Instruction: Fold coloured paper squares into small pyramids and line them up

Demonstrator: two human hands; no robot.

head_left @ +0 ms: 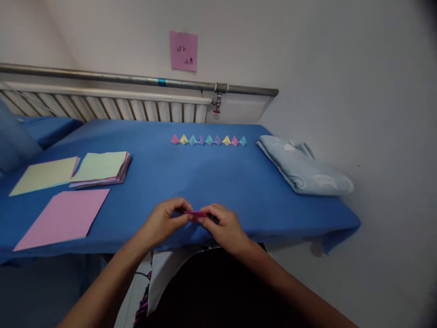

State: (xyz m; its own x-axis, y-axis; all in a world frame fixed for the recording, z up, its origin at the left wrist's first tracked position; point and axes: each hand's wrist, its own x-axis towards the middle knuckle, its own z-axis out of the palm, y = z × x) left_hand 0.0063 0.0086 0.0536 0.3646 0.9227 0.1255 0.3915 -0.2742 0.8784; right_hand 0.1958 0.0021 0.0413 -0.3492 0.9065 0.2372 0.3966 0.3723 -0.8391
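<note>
A small folded pink paper (195, 215) is held between both hands near the front edge of the blue-covered table (153, 168). My left hand (168, 218) pinches its left end between thumb and fingers. On the right end, my right hand (221, 224) has a similar pinch. Farther back lies a row of several small folded paper pieces (209, 140) in pink, yellow, blue and purple.
At the left lie a stack of green-topped paper squares (100, 166), yellow sheets (46, 174) and pink sheets (66, 218). A folded light-blue cloth (303, 168) rests at the right. Behind the table are a radiator (150, 110) and a pipe (119, 79).
</note>
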